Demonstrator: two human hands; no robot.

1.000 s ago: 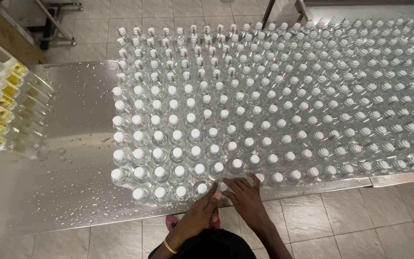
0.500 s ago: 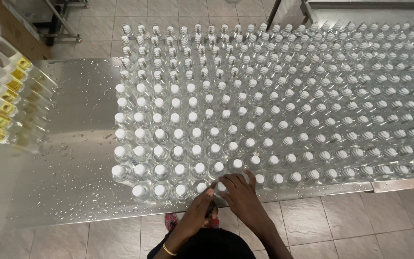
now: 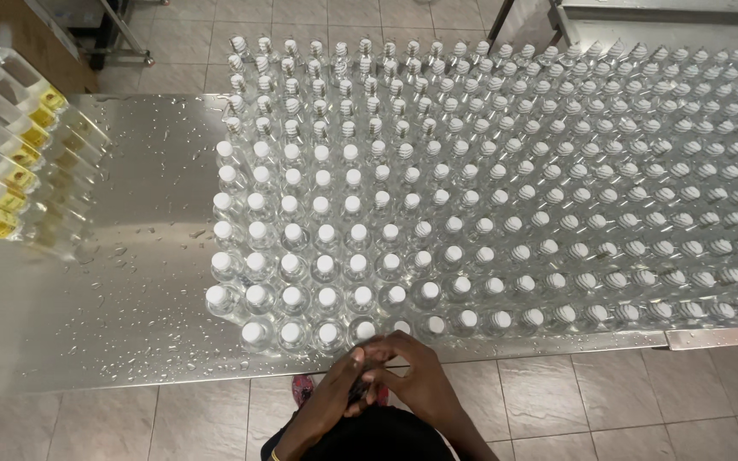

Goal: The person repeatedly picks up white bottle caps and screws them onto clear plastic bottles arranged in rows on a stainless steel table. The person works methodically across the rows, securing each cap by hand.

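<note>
A steel table, wet with droplets, carries a dense block of clear capped bottles that reaches its far and right edges. At the table's left end, well apart from the block, a row of labelled bottles lies tilted, yellow labels showing. Tiled floor lies below the table's near edge.

At that near edge, the left hand and right hand are pressed together, fingers curled over one front-row bottle, its white cap showing just beyond the fingertips; whether they grip it cannot be told.

A second ago the hands reached further onto the table among the front bottles; now they sit closer to the body.
</note>
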